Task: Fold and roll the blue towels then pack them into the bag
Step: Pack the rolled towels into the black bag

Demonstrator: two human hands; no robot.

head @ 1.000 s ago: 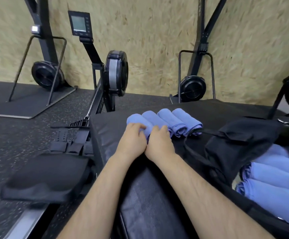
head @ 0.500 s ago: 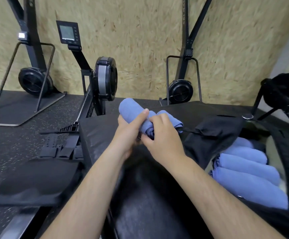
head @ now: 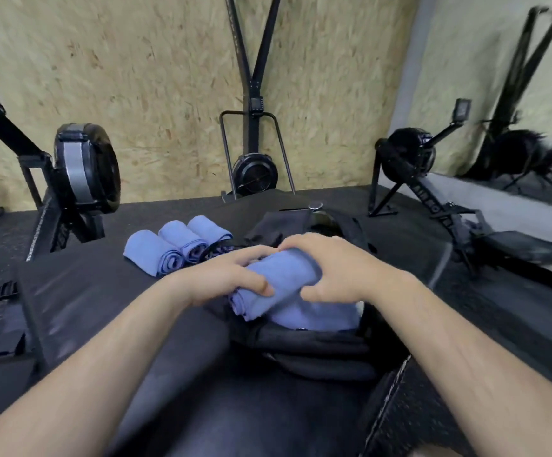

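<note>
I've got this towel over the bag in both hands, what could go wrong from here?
The left hand and right hand grip the towel mid-roll, its layered end free; it may loosen going in. The bag already holds packed towels, so it could jam at the rim. A cord lies over one spare roll and may snag.

- Black padded block [head: 80, 291] under my arms, matte top, carries everything here.
- Black bag [head: 301, 344] sits on the block with its mouth open upward.
- Three rolled blue towels [head: 182, 240] lie on the block just left of the bag, towards its far end, side by side and touching.
- Their spiral ends face me; the roll nearest the bag meets the bag's edge.
</note>
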